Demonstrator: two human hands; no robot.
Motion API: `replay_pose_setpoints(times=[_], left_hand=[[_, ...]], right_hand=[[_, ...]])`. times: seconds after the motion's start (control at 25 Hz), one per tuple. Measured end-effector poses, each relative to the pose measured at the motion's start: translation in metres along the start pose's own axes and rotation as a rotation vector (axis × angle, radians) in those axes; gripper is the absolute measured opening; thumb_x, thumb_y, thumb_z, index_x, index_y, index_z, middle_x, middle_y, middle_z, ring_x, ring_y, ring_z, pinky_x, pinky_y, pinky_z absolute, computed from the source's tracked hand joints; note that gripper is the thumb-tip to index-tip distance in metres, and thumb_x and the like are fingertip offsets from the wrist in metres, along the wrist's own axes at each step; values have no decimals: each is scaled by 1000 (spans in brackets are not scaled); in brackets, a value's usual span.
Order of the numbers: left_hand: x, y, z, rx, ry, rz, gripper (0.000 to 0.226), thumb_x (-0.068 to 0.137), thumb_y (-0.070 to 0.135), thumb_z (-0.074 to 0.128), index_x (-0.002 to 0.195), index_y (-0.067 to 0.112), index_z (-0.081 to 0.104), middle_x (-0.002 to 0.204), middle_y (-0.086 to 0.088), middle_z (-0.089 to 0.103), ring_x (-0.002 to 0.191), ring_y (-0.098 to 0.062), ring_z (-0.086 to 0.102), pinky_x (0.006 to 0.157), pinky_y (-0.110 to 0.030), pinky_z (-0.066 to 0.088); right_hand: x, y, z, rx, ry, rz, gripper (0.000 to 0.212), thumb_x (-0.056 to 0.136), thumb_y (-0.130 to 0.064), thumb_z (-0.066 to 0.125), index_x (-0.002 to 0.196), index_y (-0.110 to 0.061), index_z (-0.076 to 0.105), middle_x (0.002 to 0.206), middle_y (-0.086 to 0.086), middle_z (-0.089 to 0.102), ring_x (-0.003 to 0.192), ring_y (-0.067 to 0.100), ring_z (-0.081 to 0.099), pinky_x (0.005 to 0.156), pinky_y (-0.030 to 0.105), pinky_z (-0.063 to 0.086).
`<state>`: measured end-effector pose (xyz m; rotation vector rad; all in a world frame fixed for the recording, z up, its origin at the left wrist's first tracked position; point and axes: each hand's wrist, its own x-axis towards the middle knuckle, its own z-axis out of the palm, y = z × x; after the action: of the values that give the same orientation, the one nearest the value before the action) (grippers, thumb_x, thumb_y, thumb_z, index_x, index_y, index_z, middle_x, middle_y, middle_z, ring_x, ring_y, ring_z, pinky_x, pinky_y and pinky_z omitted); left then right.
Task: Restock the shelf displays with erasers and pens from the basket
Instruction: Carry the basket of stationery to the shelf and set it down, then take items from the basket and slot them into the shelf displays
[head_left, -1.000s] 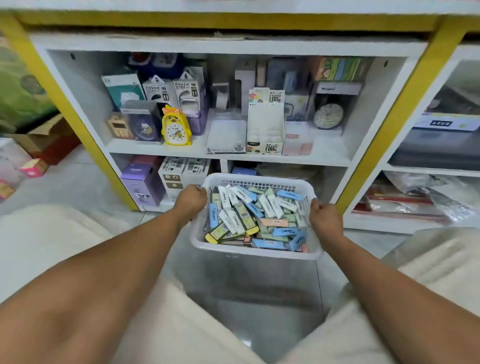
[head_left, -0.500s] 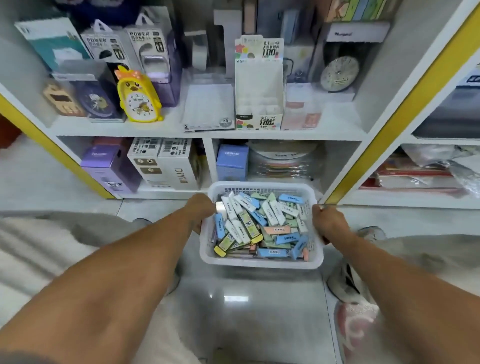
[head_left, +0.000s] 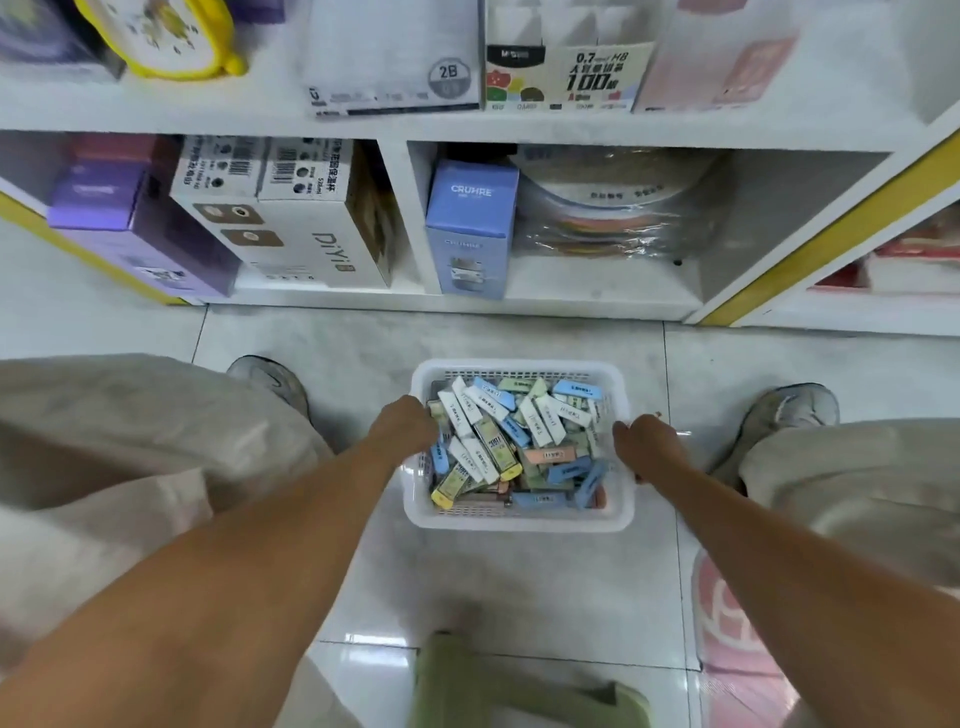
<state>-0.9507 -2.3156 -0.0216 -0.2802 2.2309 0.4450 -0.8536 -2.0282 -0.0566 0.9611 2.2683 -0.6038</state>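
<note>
A white plastic basket (head_left: 519, 522) sits low over the tiled floor between my feet, filled with several erasers (head_left: 519, 441) in blue, white, yellow, green and pink wrappers. My left hand (head_left: 405, 423) grips the basket's left rim. My right hand (head_left: 647, 447) grips its right rim. On the shelf above, an open white display box (head_left: 566, 67) marked "100" stands beside a flat box (head_left: 395, 57) marked "2B". No pens can be made out among the basket's contents.
The white shelf unit (head_left: 395, 127) with yellow trim holds a purple box (head_left: 140, 228), a white "DIY" carton (head_left: 291, 218), a blue box (head_left: 470, 228) and a yellow clock (head_left: 166, 36). My shoes (head_left: 272, 382) flank the basket. A green stool (head_left: 519, 686) is below me.
Both hands have lowered the basket from shelf height down to the floor, and my view has tilted down with it. The grip on both rims is unchanged.
</note>
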Motion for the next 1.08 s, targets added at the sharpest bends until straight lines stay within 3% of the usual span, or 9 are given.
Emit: replay_pose_setpoints(times=[0.08, 0.16, 0.28, 0.36, 0.48, 0.68, 0.8, 0.92, 1.08], left_hand=[[-2, 6, 4, 270, 142, 67, 30, 83, 16, 59, 112, 8, 54, 96, -4, 57, 81, -18, 57, 64, -32, 50], [0, 19, 12, 473, 296, 276, 52, 81, 12, 64, 128, 8, 44, 121, -9, 50, 112, -27, 50, 82, -38, 49], [6, 41, 27, 552, 137, 615, 67, 82, 4, 66, 142, 7, 37, 142, -13, 43, 132, -30, 40, 102, -41, 43], [11, 47, 38, 654, 83, 702, 78, 80, 12, 74, 145, 5, 31, 148, -15, 36, 137, -29, 34, 110, -39, 36], [21, 43, 52, 741, 133, 718, 97, 73, 33, 82, 146, 4, 25, 147, -14, 33, 138, -31, 29, 115, -41, 27], [29, 36, 68, 679, 139, 735, 93, 64, 36, 86, 136, 3, 36, 136, -14, 37, 126, -30, 35, 106, -36, 34], [32, 32, 72, 643, 134, 715, 107, 63, 42, 86, 143, 1, 29, 145, -18, 29, 136, -33, 26, 114, -37, 27], [33, 30, 72, 629, 110, 703, 112, 62, 51, 85, 144, 1, 26, 153, -20, 21, 144, -37, 16, 119, -43, 19], [37, 33, 65, 678, 125, 721, 108, 56, 54, 84, 139, 5, 35, 136, -11, 38, 126, -29, 32, 106, -40, 31]], right_hand=[[-7, 1, 7, -129, 194, -133, 24, 99, -25, 44, 96, -5, 56, 102, 14, 61, 92, 32, 61, 73, 38, 51], [-13, -6, 12, -190, 337, -334, 14, 96, -17, 47, 107, -9, 52, 108, 9, 52, 97, 28, 53, 70, 38, 45], [-16, -30, 23, -208, 128, -455, 37, 95, -16, 52, 131, -11, 46, 126, 9, 51, 113, 28, 50, 88, 41, 49], [-16, -38, 36, -227, 69, -453, 56, 93, -18, 59, 144, -9, 37, 139, 12, 45, 125, 29, 43, 103, 41, 45], [-18, -39, 53, -256, 128, -469, 68, 90, -21, 62, 149, -11, 31, 146, 12, 38, 132, 32, 35, 108, 42, 40], [-21, -35, 63, -32, 75, -553, 64, 87, -11, 59, 148, -15, 38, 140, 11, 50, 125, 32, 48, 102, 45, 45], [-24, -30, 71, 16, 162, -541, 65, 86, -9, 59, 148, -8, 38, 142, 17, 49, 127, 37, 48, 102, 49, 44], [-22, -29, 71, 68, 173, -515, 62, 85, -11, 60, 144, -7, 40, 132, 16, 56, 118, 36, 54, 94, 46, 49], [-16, -28, 65, 111, 71, -491, 65, 80, -8, 64, 141, -15, 41, 123, 13, 61, 109, 34, 58, 87, 40, 51]])
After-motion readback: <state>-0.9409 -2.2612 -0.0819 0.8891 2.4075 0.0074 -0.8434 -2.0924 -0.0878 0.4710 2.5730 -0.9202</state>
